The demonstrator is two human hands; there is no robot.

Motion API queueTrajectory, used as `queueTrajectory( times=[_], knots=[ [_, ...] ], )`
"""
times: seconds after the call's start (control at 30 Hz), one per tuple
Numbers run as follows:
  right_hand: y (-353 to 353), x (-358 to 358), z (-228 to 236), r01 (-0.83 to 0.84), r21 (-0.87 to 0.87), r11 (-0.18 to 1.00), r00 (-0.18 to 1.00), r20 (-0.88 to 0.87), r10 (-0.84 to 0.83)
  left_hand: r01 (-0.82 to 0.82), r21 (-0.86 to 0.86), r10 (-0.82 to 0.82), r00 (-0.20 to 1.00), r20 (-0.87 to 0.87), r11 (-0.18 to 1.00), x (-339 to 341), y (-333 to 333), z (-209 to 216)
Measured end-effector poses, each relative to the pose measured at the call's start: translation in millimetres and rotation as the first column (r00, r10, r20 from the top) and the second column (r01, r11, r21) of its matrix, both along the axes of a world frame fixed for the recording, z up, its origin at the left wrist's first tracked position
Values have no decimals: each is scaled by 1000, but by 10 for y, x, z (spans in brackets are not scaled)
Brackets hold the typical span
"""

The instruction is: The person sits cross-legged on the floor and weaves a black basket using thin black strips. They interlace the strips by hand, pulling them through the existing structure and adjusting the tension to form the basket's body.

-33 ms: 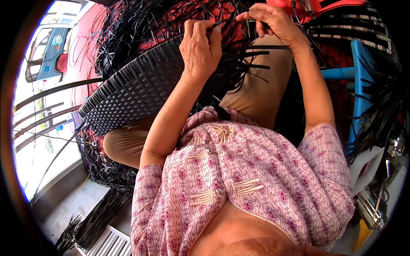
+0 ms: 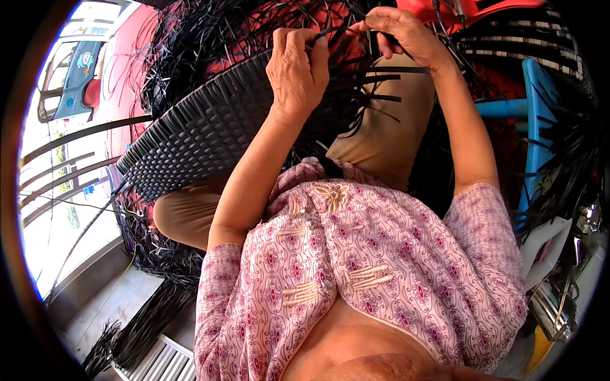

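Across my lap lies a black woven panel [image 2: 203,127], its curved rim bound with wrapped strips and loose strip ends sticking out at its right side. My left hand [image 2: 297,73] closes over the rim, its thumb and fingertips pinching a thin black strip [image 2: 337,30]. That strip runs rightward to my right hand [image 2: 403,37], whose thumb and index finger meet on it. A dark length of strip also shows beneath the right hand's curled fingers. The panel's far side is partly hidden by my left hand and loose strips.
Tangled black strips [image 2: 190,44] lie over a red surface beyond the panel. To the right stand a blue plastic stool [image 2: 537,127] and a red plastic item [image 2: 489,9]. A bundle of strips [image 2: 155,317] rests on the floor beside a white slatted piece [image 2: 162,362].
My right hand has shifted very slightly, its fingers curling more around the strip. The left hand and the panel stay in place.
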State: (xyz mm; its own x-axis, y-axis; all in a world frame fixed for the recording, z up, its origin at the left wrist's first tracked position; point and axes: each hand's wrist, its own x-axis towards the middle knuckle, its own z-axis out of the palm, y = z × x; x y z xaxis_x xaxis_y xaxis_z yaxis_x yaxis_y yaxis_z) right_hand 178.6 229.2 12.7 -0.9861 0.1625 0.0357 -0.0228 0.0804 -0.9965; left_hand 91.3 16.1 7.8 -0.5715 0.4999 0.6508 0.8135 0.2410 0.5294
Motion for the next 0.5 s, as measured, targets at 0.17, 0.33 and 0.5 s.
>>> queueTrajectory(
  times=[0.17,0.33,0.5],
  knots=[
    [137,-11,-84,-149,-61,987,974,161,157,-16,32,16,1000,6,999,-20,-16,-34],
    [726,153,545,-44,-67,997,992,115,51,-2,13,3,998,-67,1000,-39,11,-89],
    [888,315,1020,-12,390,921,943,311,-119,-29,13,30,999,-18,999,-31,19,-104]
  ],
)
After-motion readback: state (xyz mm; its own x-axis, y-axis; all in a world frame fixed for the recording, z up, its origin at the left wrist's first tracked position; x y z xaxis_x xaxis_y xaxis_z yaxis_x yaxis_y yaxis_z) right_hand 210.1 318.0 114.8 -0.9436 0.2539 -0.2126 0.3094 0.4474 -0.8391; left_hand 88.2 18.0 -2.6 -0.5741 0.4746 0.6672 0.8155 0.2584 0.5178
